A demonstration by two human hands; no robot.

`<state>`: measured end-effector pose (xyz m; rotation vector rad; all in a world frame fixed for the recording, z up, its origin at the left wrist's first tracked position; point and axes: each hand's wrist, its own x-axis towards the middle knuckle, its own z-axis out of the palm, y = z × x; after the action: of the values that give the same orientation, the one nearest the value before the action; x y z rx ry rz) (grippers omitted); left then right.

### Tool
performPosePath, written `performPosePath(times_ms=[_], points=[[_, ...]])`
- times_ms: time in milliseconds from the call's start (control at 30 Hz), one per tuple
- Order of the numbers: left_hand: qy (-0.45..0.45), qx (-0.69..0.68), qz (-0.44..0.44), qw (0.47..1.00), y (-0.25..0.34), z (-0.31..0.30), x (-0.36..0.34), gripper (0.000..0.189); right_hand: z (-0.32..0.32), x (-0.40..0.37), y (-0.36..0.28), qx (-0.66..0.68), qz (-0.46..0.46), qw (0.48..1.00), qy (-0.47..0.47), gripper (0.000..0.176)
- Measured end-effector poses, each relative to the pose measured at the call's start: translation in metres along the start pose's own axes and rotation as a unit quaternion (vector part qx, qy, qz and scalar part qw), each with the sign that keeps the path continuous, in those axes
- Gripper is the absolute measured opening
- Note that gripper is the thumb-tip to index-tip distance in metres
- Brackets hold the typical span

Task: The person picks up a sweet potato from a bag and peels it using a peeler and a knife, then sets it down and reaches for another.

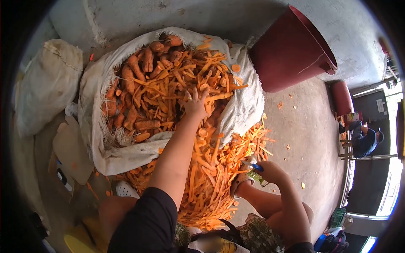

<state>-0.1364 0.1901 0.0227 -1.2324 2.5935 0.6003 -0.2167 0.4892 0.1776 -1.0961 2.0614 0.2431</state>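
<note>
My left hand (196, 103) reaches into a large white woven sack (240, 114), its fingers spread over orange carrot peelings (168, 95). Whole carrots (134, 67) lie along the sack's left and far sides, several still brownish with soil. Low on the right, my right hand (271, 172) is closed around a small tool with a blue handle (256, 167); its working end is too small to make out. Below the sack's mouth, a big heap of carrot peelings (211, 185) spreads over the floor between my feet.
A tall dark red bin (291, 55) leans at the far right of the sack, against the wall. Another filled sack (50, 84) stands at left, near flattened cardboard (71, 145). My clog (241, 180) touches the heap. A seated person (366, 141) is far right.
</note>
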Motion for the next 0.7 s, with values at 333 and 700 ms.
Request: performPosePath(times_ms=[333,700], points=[[0.067,-0.047,0.081,0.993,-0.011,0.016,-0.010,0.074,-0.001,0.000,-0.003,0.040,0.048,0.998,-0.016,0.029],[0.087,-0.118,-0.056,0.988,-0.107,0.022,-0.025,0.040,-0.006,0.009,-0.019,0.014,0.009,1.000,0.010,0.020]])
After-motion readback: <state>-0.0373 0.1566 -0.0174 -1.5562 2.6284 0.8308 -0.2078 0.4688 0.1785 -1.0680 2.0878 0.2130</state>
